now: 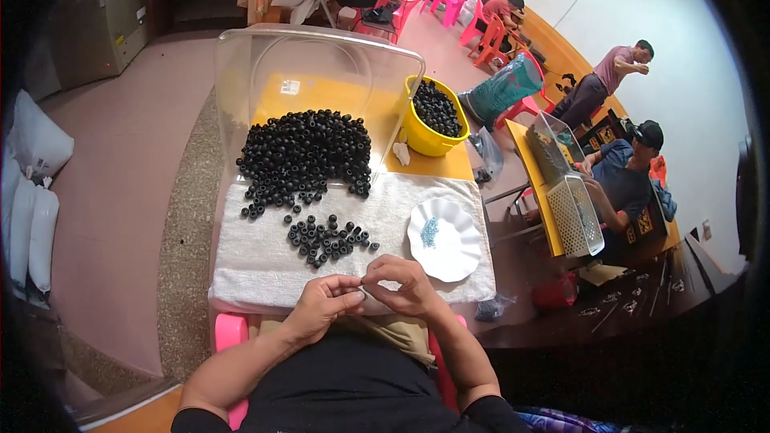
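Close to the table's front edge, my left hand (327, 305) and my right hand (403, 286) meet fingertip to fingertip. Both are pinched; whatever is between the fingers is too small or hidden to make out. Just beyond them, a small group of black beads (325, 239) with holes lies on a white towel (257, 261). Behind it, a large heap of black beads (309, 148) spills from a clear plastic bin (233, 72) tipped toward me. To the right of my hands, a white scalloped plate (453, 261) carries a little pile of tiny blue bits (430, 232).
A yellow tub (425, 140) full of black pieces stands at the table's back right. Beyond it is a stuffed teal sack (505, 90). At right, a person (622, 184) sits by a table with a white perforated basket (573, 216). White sacks (36, 224) line the left side.
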Available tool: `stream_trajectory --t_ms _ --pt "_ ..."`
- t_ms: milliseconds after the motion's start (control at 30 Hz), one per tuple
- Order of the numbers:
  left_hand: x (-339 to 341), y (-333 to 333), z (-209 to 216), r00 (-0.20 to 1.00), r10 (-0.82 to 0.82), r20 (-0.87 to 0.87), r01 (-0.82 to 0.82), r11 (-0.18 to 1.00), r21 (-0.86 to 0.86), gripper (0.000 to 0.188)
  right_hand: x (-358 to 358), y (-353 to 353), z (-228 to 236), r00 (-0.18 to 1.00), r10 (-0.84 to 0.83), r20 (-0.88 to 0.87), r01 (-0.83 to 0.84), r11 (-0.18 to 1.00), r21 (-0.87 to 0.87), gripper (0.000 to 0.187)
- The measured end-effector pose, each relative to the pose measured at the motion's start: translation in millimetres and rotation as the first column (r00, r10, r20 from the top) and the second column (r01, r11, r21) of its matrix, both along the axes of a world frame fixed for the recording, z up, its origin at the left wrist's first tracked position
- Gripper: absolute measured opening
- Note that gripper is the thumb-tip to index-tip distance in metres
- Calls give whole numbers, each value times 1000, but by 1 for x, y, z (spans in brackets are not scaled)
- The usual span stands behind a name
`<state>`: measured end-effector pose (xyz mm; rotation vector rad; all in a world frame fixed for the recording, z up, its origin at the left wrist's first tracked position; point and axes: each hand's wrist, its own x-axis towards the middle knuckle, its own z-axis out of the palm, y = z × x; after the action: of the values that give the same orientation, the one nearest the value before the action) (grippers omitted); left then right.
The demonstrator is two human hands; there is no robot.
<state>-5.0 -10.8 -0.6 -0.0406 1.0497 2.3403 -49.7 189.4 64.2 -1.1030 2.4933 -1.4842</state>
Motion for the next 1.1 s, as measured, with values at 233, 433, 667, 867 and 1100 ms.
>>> stream_trajectory --t_ms 233,433,667,867,1100 --pt "-2 -1 3 1000 -12 -21 11 1000 -18 29 -1 4 -3 998 47 43 -48 999 16 15" --pt "0 0 1 999 -15 -40 15 1000 3 29 3 2 -4 999 22 37 -24 999 34 16" --pt "5 4 -4 997 -5 -77 3 1000 -28 27 7 12 -20 923 87 374 -22 984 -175 10" --pt "2 5 1 991 35 -128 -45 996 -75 24 10 15 -10 698 219 682 42 938 -343 6" --pt "0 3 1 989 23 -147 -40 993 -114 23 9 19 -10 554 211 806 52 957 -286 6"
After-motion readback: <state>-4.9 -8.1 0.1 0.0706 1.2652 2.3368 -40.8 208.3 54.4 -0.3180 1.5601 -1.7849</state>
